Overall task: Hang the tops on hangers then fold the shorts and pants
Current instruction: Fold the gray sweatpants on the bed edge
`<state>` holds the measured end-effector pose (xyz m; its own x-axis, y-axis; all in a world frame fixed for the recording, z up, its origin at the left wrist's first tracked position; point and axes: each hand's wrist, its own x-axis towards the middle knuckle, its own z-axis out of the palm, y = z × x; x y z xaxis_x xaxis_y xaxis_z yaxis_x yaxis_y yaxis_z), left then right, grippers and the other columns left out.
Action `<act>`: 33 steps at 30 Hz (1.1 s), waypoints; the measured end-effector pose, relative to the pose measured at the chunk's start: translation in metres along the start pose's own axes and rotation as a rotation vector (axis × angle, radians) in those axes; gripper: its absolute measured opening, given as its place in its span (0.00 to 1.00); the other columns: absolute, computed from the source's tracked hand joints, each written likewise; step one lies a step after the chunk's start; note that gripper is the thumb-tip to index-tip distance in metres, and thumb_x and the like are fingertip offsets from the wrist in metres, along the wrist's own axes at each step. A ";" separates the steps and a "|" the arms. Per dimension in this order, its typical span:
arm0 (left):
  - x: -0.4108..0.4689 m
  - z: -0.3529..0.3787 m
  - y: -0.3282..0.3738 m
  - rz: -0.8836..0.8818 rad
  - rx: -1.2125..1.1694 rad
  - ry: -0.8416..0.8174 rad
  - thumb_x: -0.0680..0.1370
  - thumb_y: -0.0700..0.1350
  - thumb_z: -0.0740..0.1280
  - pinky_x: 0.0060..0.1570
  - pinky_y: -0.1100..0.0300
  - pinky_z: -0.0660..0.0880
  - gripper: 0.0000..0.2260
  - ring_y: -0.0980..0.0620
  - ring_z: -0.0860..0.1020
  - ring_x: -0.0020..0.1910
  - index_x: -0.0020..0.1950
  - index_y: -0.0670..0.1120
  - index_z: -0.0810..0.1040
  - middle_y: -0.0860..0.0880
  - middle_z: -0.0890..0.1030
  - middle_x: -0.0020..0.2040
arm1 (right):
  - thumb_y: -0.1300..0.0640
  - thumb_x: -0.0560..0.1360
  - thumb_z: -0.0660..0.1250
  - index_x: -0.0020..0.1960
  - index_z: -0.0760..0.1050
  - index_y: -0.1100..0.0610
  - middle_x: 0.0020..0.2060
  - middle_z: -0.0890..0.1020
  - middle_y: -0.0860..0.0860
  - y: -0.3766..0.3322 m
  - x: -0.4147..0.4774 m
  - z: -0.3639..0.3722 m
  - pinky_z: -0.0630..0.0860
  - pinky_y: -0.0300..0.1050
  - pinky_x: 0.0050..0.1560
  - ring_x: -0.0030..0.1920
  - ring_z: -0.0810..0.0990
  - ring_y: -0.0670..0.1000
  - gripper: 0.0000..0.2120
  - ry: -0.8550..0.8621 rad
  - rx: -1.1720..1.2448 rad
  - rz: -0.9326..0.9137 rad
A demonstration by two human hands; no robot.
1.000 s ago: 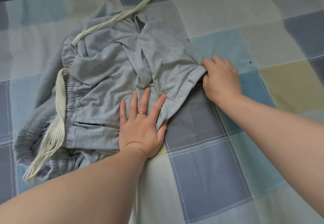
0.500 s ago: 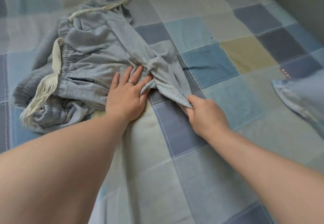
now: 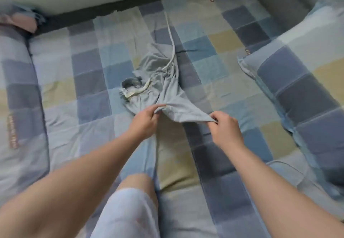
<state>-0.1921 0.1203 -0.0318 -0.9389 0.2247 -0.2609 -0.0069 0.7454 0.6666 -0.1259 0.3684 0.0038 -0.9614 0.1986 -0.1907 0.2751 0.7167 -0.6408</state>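
Pinching the near hem of the grey drawstring shorts (image 3: 167, 89), the left hand (image 3: 147, 118) and right hand (image 3: 225, 128) each curl finger and thumb on a corner. The rest lies crumpled mid-bedsheet (image 3: 89, 107), at twelve o'clock from the hands. This light, limp jersey will probably sag, so hem corners and waistband look the surest holds.
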 end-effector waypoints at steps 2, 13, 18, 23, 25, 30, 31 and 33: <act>-0.061 -0.028 0.050 -0.039 -0.078 0.078 0.84 0.42 0.59 0.63 0.50 0.73 0.15 0.44 0.77 0.63 0.67 0.54 0.78 0.45 0.81 0.63 | 0.65 0.77 0.66 0.47 0.81 0.62 0.42 0.78 0.59 -0.023 -0.064 -0.040 0.57 0.44 0.40 0.46 0.76 0.61 0.05 -0.029 0.054 0.029; -0.266 -0.113 0.203 -0.152 -0.259 0.158 0.84 0.41 0.57 0.37 0.58 0.66 0.11 0.50 0.73 0.42 0.45 0.48 0.74 0.51 0.76 0.39 | 0.60 0.80 0.63 0.46 0.77 0.58 0.37 0.79 0.51 -0.139 -0.233 -0.234 0.75 0.49 0.41 0.44 0.78 0.59 0.07 -0.171 0.230 0.120; -0.328 -0.139 0.211 -0.154 -0.328 0.185 0.84 0.41 0.59 0.40 0.62 0.68 0.12 0.51 0.74 0.45 0.43 0.53 0.75 0.53 0.78 0.40 | 0.55 0.78 0.71 0.43 0.78 0.65 0.33 0.76 0.53 -0.184 -0.291 -0.273 0.79 0.62 0.49 0.37 0.75 0.53 0.12 -0.196 0.325 0.056; -0.370 -0.150 0.193 -0.144 -0.378 0.212 0.84 0.43 0.60 0.54 0.56 0.72 0.11 0.49 0.79 0.56 0.57 0.49 0.82 0.52 0.83 0.52 | 0.54 0.78 0.71 0.43 0.74 0.72 0.34 0.74 0.56 -0.231 -0.333 -0.268 0.80 0.47 0.37 0.36 0.74 0.51 0.20 -0.259 0.465 -0.025; -0.393 -0.155 0.187 -0.130 -0.370 0.203 0.84 0.45 0.61 0.55 0.57 0.73 0.11 0.50 0.79 0.57 0.59 0.50 0.83 0.53 0.83 0.53 | 0.54 0.78 0.71 0.42 0.75 0.70 0.34 0.74 0.55 -0.249 -0.348 -0.259 0.80 0.47 0.38 0.35 0.74 0.51 0.18 -0.266 0.526 -0.043; -0.461 -0.177 0.190 -0.002 -0.501 0.234 0.83 0.50 0.62 0.55 0.48 0.78 0.09 0.50 0.82 0.50 0.50 0.53 0.83 0.53 0.85 0.48 | 0.55 0.79 0.69 0.48 0.72 0.78 0.36 0.75 0.59 -0.286 -0.380 -0.226 0.82 0.58 0.44 0.37 0.75 0.55 0.23 -0.275 0.605 -0.098; -0.475 -0.182 0.193 0.027 -0.554 0.224 0.81 0.53 0.62 0.53 0.48 0.79 0.10 0.51 0.82 0.48 0.49 0.53 0.82 0.54 0.84 0.46 | 0.55 0.79 0.69 0.48 0.72 0.78 0.36 0.75 0.59 -0.292 -0.385 -0.221 0.82 0.55 0.43 0.37 0.76 0.55 0.23 -0.273 0.616 -0.105; -0.498 -0.189 0.198 0.072 -0.605 0.179 0.78 0.60 0.62 0.50 0.53 0.79 0.14 0.53 0.82 0.48 0.50 0.54 0.82 0.55 0.84 0.46 | 0.55 0.80 0.68 0.47 0.73 0.76 0.36 0.77 0.60 -0.304 -0.392 -0.212 0.82 0.51 0.42 0.37 0.78 0.55 0.22 -0.269 0.646 -0.111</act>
<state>0.2088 0.0380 0.3619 -0.9869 0.1139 -0.1146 -0.0855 0.2341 0.9684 0.1656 0.2147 0.4307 -0.9713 -0.0849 -0.2223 0.2061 0.1667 -0.9642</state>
